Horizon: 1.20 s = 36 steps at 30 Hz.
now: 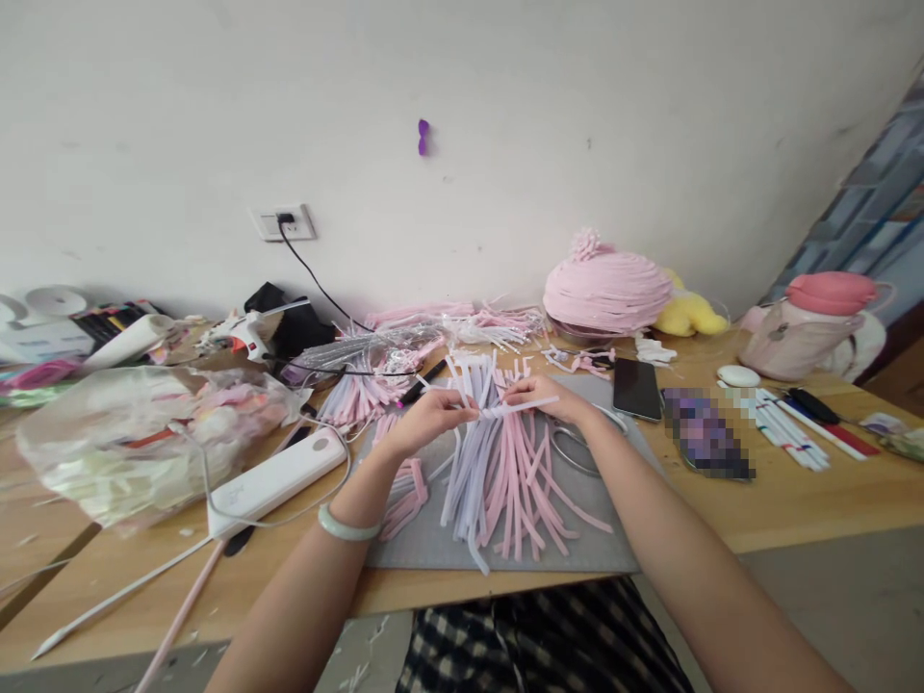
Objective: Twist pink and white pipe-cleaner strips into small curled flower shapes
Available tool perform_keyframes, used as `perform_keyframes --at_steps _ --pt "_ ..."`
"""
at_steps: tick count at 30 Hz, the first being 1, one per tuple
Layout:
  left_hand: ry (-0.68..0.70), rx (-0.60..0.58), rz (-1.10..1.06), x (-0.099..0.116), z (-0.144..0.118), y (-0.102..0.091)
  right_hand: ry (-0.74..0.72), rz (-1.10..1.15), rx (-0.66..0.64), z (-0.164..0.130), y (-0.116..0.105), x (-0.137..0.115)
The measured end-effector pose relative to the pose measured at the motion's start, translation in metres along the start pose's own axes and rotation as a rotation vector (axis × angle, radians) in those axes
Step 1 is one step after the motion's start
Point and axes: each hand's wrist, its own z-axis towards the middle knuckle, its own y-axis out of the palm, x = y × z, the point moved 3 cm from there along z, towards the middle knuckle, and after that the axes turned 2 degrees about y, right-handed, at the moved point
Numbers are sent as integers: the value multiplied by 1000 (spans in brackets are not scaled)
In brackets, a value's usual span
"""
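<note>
Both hands meet over a bundle of pink and pale lilac pipe cleaners (pixel 469 481), whose ends fan out toward me on a grey mat (pixel 621 539). A whitish pipe cleaner (pixel 530 405) crosses the top of the bundle, looped around it. My left hand (pixel 437 421) pinches this pipe cleaner at the left side of the bundle, fingers closed. At the right side my right hand (pixel 547 397) is closed around its other stretch, with a free end sticking out past the fingers. Scissors (pixel 574 450) lie on the mat, partly hidden behind my right forearm.
Left of the mat are a white power bank (pixel 278 481) with a cable and a plastic bag of scraps (pixel 137 443). A glue gun (pixel 249 337) sits behind. Rightward lie a black phone (pixel 636 389), markers (pixel 790 433) and a pink-lidded jug (pixel 808 327). A pink pipe-cleaner dome (pixel 606 294) stands near the wall.
</note>
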Motion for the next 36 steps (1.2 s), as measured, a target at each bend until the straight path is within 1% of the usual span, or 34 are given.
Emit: perform_keyframes --at_steps 2,4,5,7,9,11,13,14,17,19,21,22,24,26,28,29,31,33,35,36 --pt "56 -69 212 2 0 0 25 -117 1 -2 -3 -1" --pt "105 -60 470 4 0 -1 32 -244 50 -2 -5 -3" --pt "121 -35 598 4 0 -1 19 -282 88 -2 -5 -5" --pt "133 26 801 4 -1 0 -26 -291 164 -2 -3 -10" --pt "117 91 921 3 -2 1 -76 -254 230 -2 2 -16" --pt "97 186 964 2 -2 -1 -116 -222 270 -4 8 -23" --pt "86 328 926 1 -3 -5 -156 -185 270 -6 15 -30" --pt "92 407 870 1 -4 -8 -169 -152 257 -8 18 -34" --pt "130 622 619 1 -6 -16 -179 -3 222 -11 22 -40" --pt "155 700 444 3 -7 -19 -165 100 201 -12 21 -41" --pt "153 725 263 4 -6 -19 -148 159 162 -11 18 -39" --pt "139 717 160 3 -5 -19 -134 171 140 -10 17 -37" --pt "93 653 -61 0 -3 -15 -101 192 96 -8 13 -32" --pt "49 530 -248 -3 0 -10 -62 238 63 -6 9 -24" --pt "20 392 -353 -4 1 -6 -19 291 41 -4 5 -16" --pt "9 326 -367 -5 1 -5 2 302 26 -4 3 -11" --pt "-5 200 -323 -3 0 -4 61 263 -28 -5 1 -4" --pt "15 66 -205 1 -2 -4 131 168 -104 -7 0 1" --pt "79 -65 -61 6 -4 -2 190 78 -171 -9 1 1" --pt "115 -120 16 8 -5 -1 207 37 -184 -10 1 0"
